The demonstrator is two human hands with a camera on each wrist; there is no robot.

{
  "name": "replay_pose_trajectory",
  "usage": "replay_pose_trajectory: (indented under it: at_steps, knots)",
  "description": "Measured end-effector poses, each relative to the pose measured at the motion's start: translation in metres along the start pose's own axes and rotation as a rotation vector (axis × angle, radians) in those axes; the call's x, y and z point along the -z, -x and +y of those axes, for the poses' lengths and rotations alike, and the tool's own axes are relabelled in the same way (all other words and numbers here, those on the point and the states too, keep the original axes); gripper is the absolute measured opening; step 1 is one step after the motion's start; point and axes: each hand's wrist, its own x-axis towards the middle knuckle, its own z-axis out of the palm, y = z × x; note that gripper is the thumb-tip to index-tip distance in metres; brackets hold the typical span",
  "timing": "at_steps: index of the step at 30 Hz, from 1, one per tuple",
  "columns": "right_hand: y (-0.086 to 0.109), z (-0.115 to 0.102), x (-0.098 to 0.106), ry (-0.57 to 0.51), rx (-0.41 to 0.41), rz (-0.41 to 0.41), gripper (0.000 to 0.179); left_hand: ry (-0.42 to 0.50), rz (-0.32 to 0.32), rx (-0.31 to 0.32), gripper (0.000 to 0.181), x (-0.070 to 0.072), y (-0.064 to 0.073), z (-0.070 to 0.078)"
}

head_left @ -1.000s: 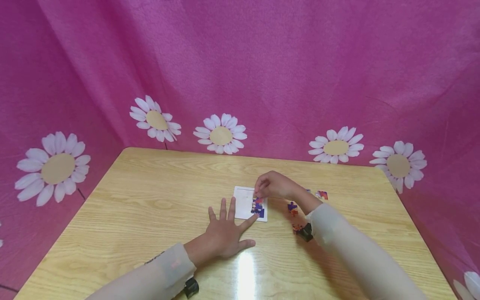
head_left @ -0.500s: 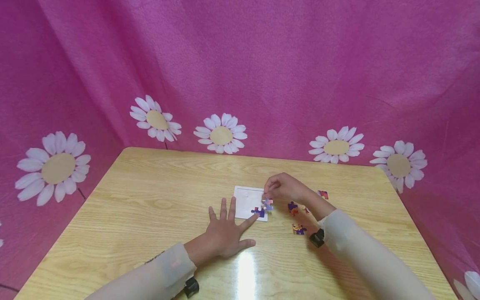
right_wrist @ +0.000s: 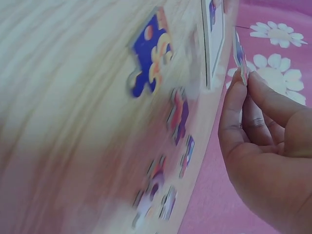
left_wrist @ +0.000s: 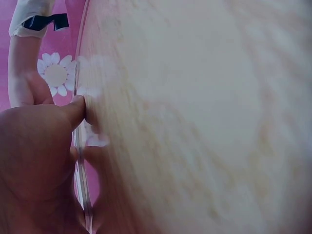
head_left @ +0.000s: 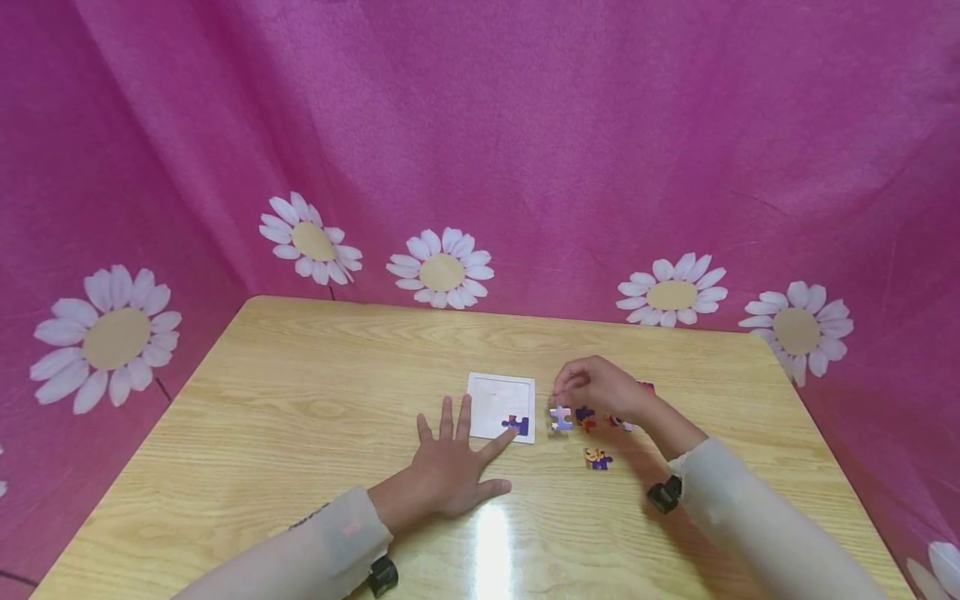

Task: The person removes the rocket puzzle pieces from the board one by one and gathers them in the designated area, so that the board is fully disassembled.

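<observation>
My left hand (head_left: 450,471) lies flat with spread fingers, its index fingertip on a purple jigsaw piece (head_left: 519,422) in the near right corner of the white square puzzle tray (head_left: 487,404). Just right of the tray, my right hand (head_left: 596,387) pinches a light lilac jigsaw piece (head_left: 560,419) between thumb and finger. The right wrist view shows this piece (right_wrist: 239,51) nearly edge-on, raised off the table. In the left wrist view, the left hand (left_wrist: 36,161) fills the lower left; its fingertips are hard to make out.
Loose jigsaw pieces lie right of the tray: a purple-and-red one (head_left: 586,417), a yellow-and-purple one (head_left: 597,458), and others partly under the right forearm, including a white-and-red one (head_left: 619,422). The wooden table (head_left: 337,367) meets a pink daisy-print cloth (head_left: 525,167) behind.
My right hand has lifted the lilac piece out of the tray and carried it right, beside the loose pieces. The left hand has stayed in place.
</observation>
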Motion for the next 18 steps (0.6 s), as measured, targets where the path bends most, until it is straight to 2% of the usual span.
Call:
replay_pose_trajectory:
  at_steps: [5, 12, 18]
  knots:
    - [0.014, 0.004, 0.006, -0.032, -0.024, 0.013, 0.004, 0.013, -0.002, 0.004, 0.074, 0.0, 0.0, 0.0]
    - [0.03, 0.012, 0.013, 0.005, -0.043, 0.031, 0.01, 0.021, 0.001, 0.0, 0.073, -0.001, 0.0, 0.0]
    - [0.047, 0.022, 0.018, -0.053, -0.054, 0.034, 0.013, 0.029, -0.003, -0.004, 0.073, -0.002, 0.0, -0.001]
